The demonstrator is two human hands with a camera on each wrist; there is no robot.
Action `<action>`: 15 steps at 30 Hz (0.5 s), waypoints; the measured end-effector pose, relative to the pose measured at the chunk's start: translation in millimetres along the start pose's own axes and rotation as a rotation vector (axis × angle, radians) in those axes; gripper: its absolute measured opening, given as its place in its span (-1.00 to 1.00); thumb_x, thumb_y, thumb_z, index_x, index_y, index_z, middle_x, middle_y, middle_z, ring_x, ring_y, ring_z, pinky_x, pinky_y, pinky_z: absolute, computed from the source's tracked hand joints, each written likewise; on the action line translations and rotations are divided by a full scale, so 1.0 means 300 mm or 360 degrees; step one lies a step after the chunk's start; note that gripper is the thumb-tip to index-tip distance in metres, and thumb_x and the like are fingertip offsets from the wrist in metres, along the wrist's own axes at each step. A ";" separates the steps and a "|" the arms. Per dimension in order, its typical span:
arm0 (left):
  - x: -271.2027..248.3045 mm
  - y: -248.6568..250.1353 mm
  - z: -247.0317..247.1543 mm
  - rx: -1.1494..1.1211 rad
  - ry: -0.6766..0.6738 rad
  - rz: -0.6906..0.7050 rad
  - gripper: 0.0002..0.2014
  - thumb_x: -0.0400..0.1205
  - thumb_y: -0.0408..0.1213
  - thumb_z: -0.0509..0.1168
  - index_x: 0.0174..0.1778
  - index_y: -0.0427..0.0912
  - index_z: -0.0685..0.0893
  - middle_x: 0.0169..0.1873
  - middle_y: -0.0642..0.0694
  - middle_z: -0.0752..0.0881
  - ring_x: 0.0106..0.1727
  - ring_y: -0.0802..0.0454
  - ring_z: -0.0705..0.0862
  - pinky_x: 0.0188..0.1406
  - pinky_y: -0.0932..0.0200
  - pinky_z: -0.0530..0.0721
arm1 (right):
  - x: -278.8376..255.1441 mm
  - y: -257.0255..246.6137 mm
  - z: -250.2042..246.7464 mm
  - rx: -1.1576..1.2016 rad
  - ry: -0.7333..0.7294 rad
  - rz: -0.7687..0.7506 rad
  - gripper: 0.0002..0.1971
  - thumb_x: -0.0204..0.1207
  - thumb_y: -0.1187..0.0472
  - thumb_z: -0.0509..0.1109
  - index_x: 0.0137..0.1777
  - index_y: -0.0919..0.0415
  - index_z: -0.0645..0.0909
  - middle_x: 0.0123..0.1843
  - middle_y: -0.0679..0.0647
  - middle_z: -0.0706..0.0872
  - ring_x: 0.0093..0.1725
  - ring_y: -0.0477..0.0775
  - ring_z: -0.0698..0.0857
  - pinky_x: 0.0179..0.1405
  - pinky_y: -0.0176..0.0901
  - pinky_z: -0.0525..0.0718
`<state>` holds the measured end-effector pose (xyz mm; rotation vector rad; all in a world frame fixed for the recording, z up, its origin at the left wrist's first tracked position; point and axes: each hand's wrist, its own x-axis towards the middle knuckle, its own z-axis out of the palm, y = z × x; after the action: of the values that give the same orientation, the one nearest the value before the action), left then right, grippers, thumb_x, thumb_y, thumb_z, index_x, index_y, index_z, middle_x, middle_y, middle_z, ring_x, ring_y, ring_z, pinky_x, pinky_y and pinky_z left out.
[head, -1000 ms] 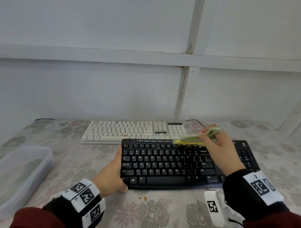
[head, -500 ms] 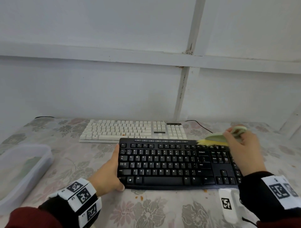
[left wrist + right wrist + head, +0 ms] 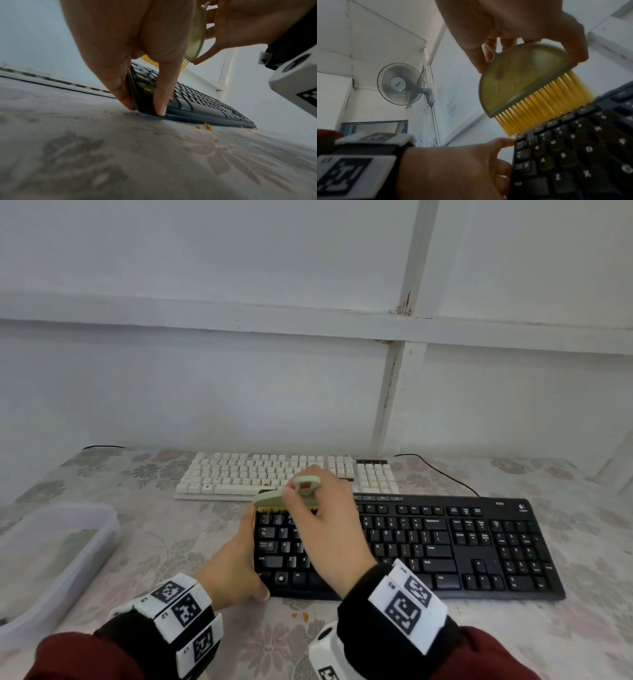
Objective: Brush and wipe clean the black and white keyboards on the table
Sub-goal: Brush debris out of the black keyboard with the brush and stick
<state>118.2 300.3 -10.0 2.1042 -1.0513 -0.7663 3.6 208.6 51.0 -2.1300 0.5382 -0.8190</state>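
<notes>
Right hand grips a green brush, yellow bristles on the top-left keys of the black keyboard, whose left end the left hand clasps; white keyboard behind.

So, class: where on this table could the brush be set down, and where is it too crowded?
Bare cloth lies between the plastic tub and the left hand, and right of the black keyboard. It is crowded where the white keyboard meets the black one, under the right hand and brush. Crumbs dot the front strip.
</notes>
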 end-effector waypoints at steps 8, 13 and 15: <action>0.010 -0.018 -0.002 -0.0022 -0.0022 -0.0031 0.23 0.28 -0.60 0.46 0.49 0.32 -0.27 -0.04 0.09 0.67 -0.11 0.13 0.71 -0.29 0.35 0.66 | -0.014 0.049 -0.068 -0.0225 0.0129 0.0233 -0.92 0.62 0.04 0.20 -0.09 -0.09 0.49 -0.12 -0.32 0.51 0.10 -0.11 0.37 0.37 0.24 0.38; 0.006 -0.007 -0.004 -0.0013 -0.0011 0.0000 0.23 0.27 -0.61 0.44 0.50 0.27 -0.30 -0.08 0.08 0.65 -0.14 0.14 0.69 -0.33 0.39 0.61 | -0.012 -0.013 -0.059 -0.0114 0.0232 0.0048 -0.91 0.60 0.07 0.25 -0.13 -0.14 0.46 -0.12 -0.27 0.55 0.06 -0.14 0.34 0.34 0.24 0.40; 0.000 0.001 -0.002 0.0009 0.0001 -0.0001 0.23 0.29 -0.60 0.45 0.49 0.25 -0.33 -0.16 0.04 0.65 -0.20 0.16 0.68 -0.39 0.43 0.56 | -0.015 -0.029 -0.022 -0.0021 0.0139 0.0032 -0.95 0.60 0.07 0.26 -0.10 -0.09 0.51 -0.08 -0.25 0.57 0.09 -0.11 0.38 0.28 0.17 0.46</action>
<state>118.5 300.4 -9.4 2.1092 -1.0539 -0.7638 -3.3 213.3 59.5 -2.1047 0.6112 -0.9027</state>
